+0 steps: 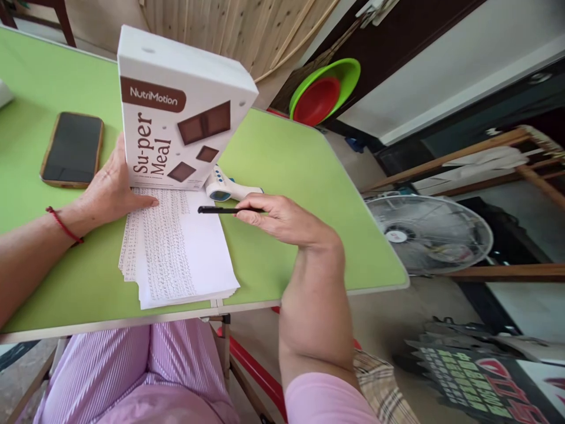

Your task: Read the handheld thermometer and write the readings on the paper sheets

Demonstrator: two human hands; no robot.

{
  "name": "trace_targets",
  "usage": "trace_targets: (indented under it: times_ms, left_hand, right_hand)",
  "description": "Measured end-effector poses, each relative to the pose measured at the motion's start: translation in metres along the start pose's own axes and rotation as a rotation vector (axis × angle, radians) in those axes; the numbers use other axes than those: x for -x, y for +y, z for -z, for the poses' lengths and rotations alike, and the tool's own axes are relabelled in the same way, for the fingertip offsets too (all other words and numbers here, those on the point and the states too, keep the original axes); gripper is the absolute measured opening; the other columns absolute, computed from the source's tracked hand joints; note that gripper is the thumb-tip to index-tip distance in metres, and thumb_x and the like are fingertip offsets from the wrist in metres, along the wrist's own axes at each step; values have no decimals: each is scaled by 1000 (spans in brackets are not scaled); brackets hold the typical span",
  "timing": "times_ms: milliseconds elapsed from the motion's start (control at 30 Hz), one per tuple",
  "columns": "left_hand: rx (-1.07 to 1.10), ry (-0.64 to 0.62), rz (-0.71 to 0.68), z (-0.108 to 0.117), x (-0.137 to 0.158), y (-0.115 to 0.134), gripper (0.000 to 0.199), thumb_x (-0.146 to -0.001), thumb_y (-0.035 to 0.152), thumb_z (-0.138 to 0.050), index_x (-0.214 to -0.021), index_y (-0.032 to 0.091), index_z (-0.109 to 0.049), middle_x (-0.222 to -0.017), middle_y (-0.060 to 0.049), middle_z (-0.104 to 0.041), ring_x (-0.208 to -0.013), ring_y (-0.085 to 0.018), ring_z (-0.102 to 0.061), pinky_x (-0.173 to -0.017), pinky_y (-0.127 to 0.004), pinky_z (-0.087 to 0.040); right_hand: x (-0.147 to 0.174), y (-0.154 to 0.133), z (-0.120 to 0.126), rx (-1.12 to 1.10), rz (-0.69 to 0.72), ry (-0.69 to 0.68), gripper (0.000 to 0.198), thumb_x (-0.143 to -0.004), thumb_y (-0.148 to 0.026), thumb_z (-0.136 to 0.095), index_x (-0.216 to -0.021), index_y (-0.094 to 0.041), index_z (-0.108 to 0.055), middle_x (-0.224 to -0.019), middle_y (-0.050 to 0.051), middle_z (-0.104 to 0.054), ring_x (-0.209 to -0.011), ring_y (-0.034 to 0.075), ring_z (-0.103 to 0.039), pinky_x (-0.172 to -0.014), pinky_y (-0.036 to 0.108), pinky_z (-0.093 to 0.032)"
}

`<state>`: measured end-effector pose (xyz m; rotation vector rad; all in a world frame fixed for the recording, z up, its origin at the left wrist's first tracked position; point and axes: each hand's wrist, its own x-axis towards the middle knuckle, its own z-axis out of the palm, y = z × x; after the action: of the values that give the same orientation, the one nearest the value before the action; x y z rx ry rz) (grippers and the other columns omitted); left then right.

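In my right hand [289, 221] is a black pen [216, 209], its fingers pinched around it. The pen points left above the right part of a stack of paper sheets [207, 259]; handwriting fills the left side of the top sheet. My left hand [110, 191] rests at the upper left of the stack, its thumb stretched over the paper and its other fingers partly hidden behind a box. That white and brown "NutriMotion Su-per Meal" box [163, 129] stands upright at the far edge of the sheets. A white handheld device [227, 187], perhaps an infrared thermometer, lies partly behind it.
A phone [73, 148] in a brown case lies left of my left hand on the green table [282, 159]. Beyond the table are green and red basins [353, 73]. A fan [435, 232] is close past the right edge.
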<state>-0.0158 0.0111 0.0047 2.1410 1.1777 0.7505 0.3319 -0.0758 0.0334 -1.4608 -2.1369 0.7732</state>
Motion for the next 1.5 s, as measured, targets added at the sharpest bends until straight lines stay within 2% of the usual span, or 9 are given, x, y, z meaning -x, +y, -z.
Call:
trace_targets:
  times_ms: [267,433,533,700,800,933,1167,1267,1500]
  left_hand:
    - [-27,29,-182,-3,-4,-15,109,-80,83,-78,-161,22,-40,-158,-12,-50,-161,-52,-29,-131,-78,-27]
    - [-62,50,-225,-2,-2,-23,100,-94,86,-61,-163,19,-33,-171,-15,-36,-160,-50,-33,-130,-77,-32]
    - [-44,88,-223,-2,-2,-28,84,-98,77,-63,-160,26,-38,-167,-15,-42,-157,-48,-42,-127,-74,-41]
    - [-19,152,-276,-4,-4,-35,67,-100,56,-66,-158,31,-42,-163,-14,-50,-151,-46,-50,-122,-72,-48]
    - [-16,156,-274,-4,-6,-38,70,-99,52,-67,-160,32,-40,-163,-13,-51,-151,-46,-51,-120,-72,-50]
    - [-5,155,-240,-3,-7,-39,72,-101,56,-66,-162,32,-37,-158,-13,-57,-141,-45,-61,-112,-68,-56]
    - [68,177,-152,-3,-4,-26,71,-103,78,-55,-152,28,-46,-137,-14,-70,-118,-40,-71,-97,-60,-62]
    - [50,228,-117,-4,-4,-23,80,-100,90,-48,-145,24,-53,-128,-15,-73,-111,-40,-72,-93,-58,-62]
    - [10,236,-132,-7,-4,-23,82,-101,90,-42,-137,19,-60,-114,-15,-73,-99,-38,-71,-88,-56,-61]
  right_hand:
    - [4,8,5,307,-199,6,22,-92,-36,-70,-97,-23,-87,-106,9,-82,-92,24,-75,-82,36,-55]
    - [4,-1,4,325,-306,41,16,-83,-35,-79,-93,-25,-87,-100,6,-83,-90,26,-75,-80,39,-54]
    - [3,2,2,317,-381,151,18,-79,-39,-82,-88,-23,-83,-92,6,-81,-84,26,-73,-77,39,-54]
    - [-10,20,-15,456,-218,429,35,-78,-30,-73,-112,-20,-76,-118,13,-76,-111,33,-69,-99,51,-57]
    - [-21,31,-32,548,-147,385,58,-76,-23,-70,-134,-17,-69,-136,20,-71,-127,40,-64,-112,61,-51]
    - [-25,42,-40,549,-197,304,51,-81,-25,-65,-132,-17,-71,-111,18,-76,-106,39,-69,-103,61,-55]
    - [-21,22,-32,-59,16,721,52,-86,-53,-75,-130,-27,-64,-107,9,-73,-98,28,-70,-89,48,-61]
    - [-20,-9,-46,-461,112,612,43,-82,-58,-80,-108,-28,-64,-92,2,-70,-81,21,-70,-77,41,-62]
    - [-24,-49,-84,-913,-61,234,48,-71,-53,-91,-98,-23,-63,-82,-2,-69,-70,16,-69,-64,35,-62]
